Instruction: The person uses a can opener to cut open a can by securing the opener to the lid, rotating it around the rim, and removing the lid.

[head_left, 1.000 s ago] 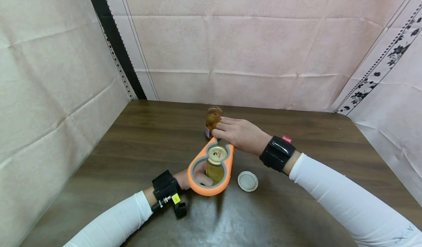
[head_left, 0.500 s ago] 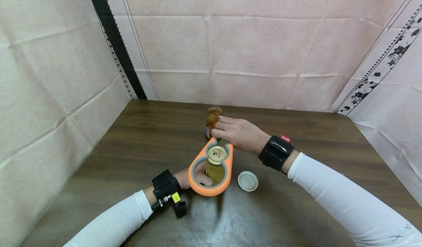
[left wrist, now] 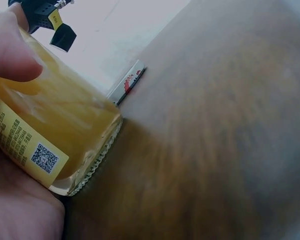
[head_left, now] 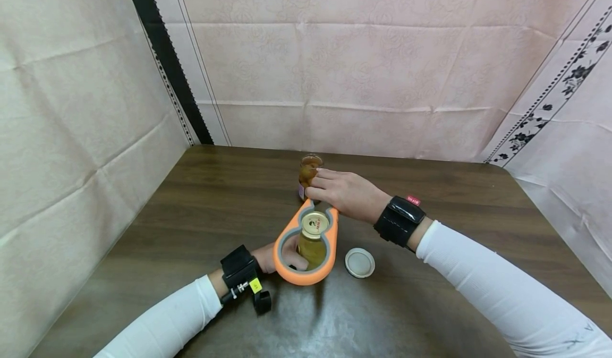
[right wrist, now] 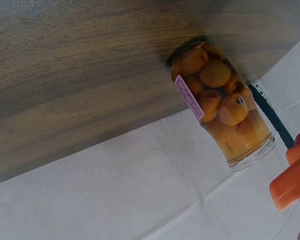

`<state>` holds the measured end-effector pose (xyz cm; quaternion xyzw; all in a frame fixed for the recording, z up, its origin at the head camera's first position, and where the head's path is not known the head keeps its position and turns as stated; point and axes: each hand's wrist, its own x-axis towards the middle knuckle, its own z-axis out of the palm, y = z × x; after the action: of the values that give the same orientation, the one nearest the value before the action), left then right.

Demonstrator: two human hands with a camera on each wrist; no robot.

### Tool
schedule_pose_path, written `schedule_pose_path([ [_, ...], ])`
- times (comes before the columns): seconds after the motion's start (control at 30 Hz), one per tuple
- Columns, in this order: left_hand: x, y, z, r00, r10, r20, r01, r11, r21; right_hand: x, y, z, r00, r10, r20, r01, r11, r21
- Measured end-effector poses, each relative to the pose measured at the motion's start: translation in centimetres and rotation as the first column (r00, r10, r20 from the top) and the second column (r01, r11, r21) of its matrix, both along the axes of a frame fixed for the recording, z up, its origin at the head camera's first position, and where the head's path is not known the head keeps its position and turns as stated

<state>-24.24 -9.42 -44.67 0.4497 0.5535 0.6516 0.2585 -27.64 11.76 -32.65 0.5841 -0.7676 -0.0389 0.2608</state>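
Observation:
My left hand (head_left: 291, 253) grips the body of a glass jar (head_left: 312, 250) of yellow contents with a gold lid (head_left: 314, 223). In the left wrist view, the thumb (left wrist: 15, 47) lies across the jar, above its yellow label. An orange jar opener (head_left: 302, 279) with a grey inner edge surrounds the lid. My right hand (head_left: 351, 194) holds the opener's handle ends, whose orange tips (right wrist: 292, 180) show at the right wrist view's edge. Just behind that hand stands a lidless jar (right wrist: 229, 105) of round brown fruit in amber liquid.
A pale round lid (head_left: 359, 263) lies on the brown wooden table (head_left: 421, 305), right of the gripped jar. In the left wrist view, a pale strip with red marks (left wrist: 130, 82) shows past the jar. Cloth walls (head_left: 363, 82) rise behind and beside the table.
My right hand has shifted very slightly left, its forearm with it. The opener has barely moved, and the gripped jar stays in place.

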Motion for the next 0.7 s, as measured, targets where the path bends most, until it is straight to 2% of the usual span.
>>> schedule_pose_path([
  [0.03, -0.4, -0.1, -0.5, 1.0, -0.01, -0.004, 0.01, 1.0, -0.007, 0.0, 0.0, 0.0, 1.0, -0.001, 0.0, 0.001, 1.0, 0.001],
  [0.2, -0.9, -0.1, -1.0, 0.998, -0.053, -0.033, 0.053, 0.999, -0.012, 0.0, 0.0, 0.0, 1.0, 0.004, -0.009, -0.005, 1.0, -0.005],
  [0.3, -0.5, 0.0, -0.3, 0.997, -0.059, -0.044, 0.059, 0.998, 0.001, 0.0, 0.0, 0.0, 1.0, 0.013, -0.019, -0.013, 1.0, -0.017],
  [0.57, -0.4, 0.2, -0.1, 0.999, -0.044, -0.009, 0.044, 0.999, 0.007, 0.0, 0.1, 0.0, 1.0, 0.013, -0.018, -0.013, 0.999, -0.03],
  [0.7, -0.3, 0.0, 0.0, 0.999, -0.018, -0.035, 0.018, 1.0, -0.014, 0.1, 0.0, -0.1, 1.0, 0.01, -0.006, -0.01, 0.999, -0.037],
])
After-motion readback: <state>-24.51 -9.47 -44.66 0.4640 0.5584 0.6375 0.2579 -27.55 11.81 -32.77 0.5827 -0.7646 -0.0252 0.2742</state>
